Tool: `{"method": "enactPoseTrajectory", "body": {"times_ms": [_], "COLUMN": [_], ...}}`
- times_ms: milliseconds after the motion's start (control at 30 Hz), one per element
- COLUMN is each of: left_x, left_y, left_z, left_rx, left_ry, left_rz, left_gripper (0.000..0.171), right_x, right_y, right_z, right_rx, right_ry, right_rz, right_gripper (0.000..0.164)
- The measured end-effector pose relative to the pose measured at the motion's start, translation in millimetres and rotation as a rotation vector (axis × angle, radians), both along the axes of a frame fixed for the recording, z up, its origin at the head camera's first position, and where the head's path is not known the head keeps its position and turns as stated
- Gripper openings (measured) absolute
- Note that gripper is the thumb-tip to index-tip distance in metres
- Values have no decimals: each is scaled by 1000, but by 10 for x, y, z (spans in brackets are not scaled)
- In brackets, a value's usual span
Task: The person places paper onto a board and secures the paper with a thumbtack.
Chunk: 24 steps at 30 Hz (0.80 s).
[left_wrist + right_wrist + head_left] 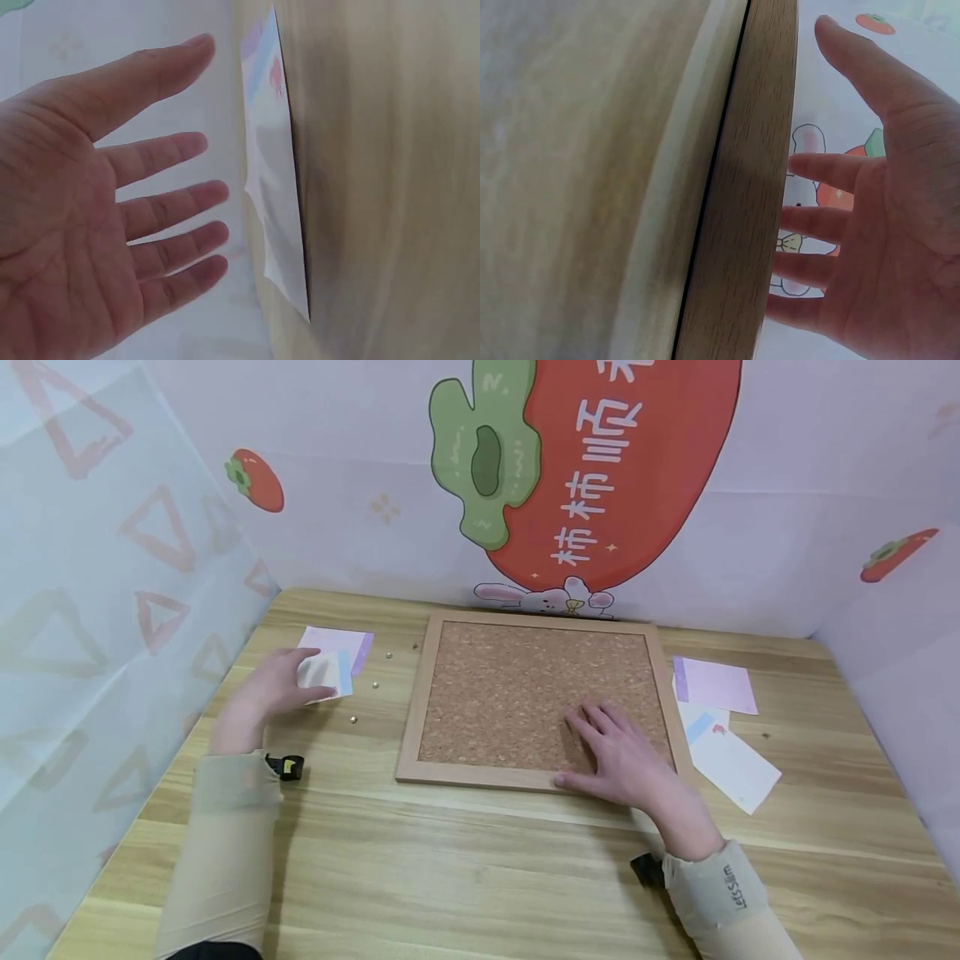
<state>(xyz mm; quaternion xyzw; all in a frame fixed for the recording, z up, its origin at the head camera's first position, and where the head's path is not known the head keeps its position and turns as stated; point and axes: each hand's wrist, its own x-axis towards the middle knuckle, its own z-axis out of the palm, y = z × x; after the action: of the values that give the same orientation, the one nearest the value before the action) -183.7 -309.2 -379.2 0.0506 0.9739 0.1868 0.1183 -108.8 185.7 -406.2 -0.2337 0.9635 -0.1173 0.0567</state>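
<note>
My left hand (pixel 279 687) hovers with spread fingers close over a white card with a blue stripe (pixel 324 672). This card overlaps a pink card with a purple stripe (pixel 347 640) on the table's left side. In the left wrist view, a gap shows between the fingertips (pixel 217 191) and the white card (pixel 277 165). My right hand (pixel 618 760) is over the lower right of a wood-framed cork board (pixel 517 693), thumb at the front frame edge and fingers stretched over the cork. In the right wrist view, the frame's edge (pixel 742 172) hides the cork.
Several small metallic pins or beads (pixel 376 685) lie between the left cards and the board. Right of the board are a pink card (pixel 720 683) and a white card (pixel 738 768) partly overlapping other paper. A printed wall covering (pixel 360 552) stands behind the table (pixel 450 868).
</note>
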Motion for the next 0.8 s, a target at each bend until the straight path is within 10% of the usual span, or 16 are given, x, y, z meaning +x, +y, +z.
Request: {"method": "enactPoseTrajectory", "body": {"times_ms": [800], "left_x": [-76], "left_y": [-186], "left_z": [-191], "left_rx": [-23], "left_ry": [-136], "left_rz": [4], "left_gripper": [99], "right_x": [-50], "right_y": [311], "right_z": [63], "right_rx": [-15], "right_ry": [-128], "right_rz": [-46], "right_gripper": [93]}}
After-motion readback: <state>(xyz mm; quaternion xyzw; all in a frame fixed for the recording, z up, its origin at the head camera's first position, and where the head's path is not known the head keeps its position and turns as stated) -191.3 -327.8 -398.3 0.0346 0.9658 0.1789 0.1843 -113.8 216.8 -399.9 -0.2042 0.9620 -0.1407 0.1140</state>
